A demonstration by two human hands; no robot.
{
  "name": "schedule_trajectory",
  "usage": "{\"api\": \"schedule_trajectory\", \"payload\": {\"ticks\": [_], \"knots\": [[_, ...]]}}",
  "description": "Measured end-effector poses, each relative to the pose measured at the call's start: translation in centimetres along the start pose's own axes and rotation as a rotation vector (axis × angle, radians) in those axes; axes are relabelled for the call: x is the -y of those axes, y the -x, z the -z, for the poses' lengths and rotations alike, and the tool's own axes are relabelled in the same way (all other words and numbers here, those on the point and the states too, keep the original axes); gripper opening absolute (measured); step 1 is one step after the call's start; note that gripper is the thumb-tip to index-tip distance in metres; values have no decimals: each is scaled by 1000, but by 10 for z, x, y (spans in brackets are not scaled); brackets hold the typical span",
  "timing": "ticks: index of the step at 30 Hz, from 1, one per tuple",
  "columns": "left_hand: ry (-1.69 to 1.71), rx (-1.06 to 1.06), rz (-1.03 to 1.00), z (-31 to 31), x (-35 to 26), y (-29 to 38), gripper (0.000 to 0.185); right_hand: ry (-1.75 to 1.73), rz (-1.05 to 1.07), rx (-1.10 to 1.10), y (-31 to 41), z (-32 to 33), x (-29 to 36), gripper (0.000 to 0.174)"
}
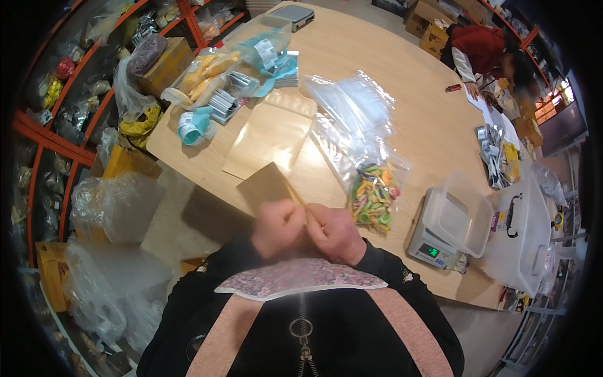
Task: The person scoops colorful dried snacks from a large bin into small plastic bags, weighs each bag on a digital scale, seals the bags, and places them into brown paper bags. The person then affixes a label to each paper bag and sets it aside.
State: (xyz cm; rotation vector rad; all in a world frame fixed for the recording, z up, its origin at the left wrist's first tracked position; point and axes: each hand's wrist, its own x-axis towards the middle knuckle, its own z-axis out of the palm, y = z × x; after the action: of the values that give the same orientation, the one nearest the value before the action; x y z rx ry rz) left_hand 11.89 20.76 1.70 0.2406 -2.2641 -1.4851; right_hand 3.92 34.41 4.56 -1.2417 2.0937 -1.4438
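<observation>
Both hands meet close to my body, just over the near edge of the wooden table [325,179]. Between them is a kraft paper pouch [266,186], tilted up to the left. My left hand [281,225] grips it by its edge, and my right hand [332,231] pinches the same edge beside it. The fingertips are partly hidden. Further kraft pouches [271,132] lie flat on the table beyond. To the right of my hands rests a clear plastic bag of colourful dried pieces [374,198]. Clear zip bags [351,106] are spread out behind it.
At right, a digital scale [431,247] bears a clear plastic tub [459,212], next to a large translucent bin [513,235]. Label rolls [193,127] and a tub of yellow packets [202,77] stand at left. Orange shelving [52,141] lines the left side. Another person [480,52] leans over the far right.
</observation>
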Motion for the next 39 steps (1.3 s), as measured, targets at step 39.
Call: {"api": "schedule_trajectory", "payload": {"ticks": [39], "knots": [[-1162,-83,-544,22,-78,4,41,713,243,7,45,-11,44,13]]}}
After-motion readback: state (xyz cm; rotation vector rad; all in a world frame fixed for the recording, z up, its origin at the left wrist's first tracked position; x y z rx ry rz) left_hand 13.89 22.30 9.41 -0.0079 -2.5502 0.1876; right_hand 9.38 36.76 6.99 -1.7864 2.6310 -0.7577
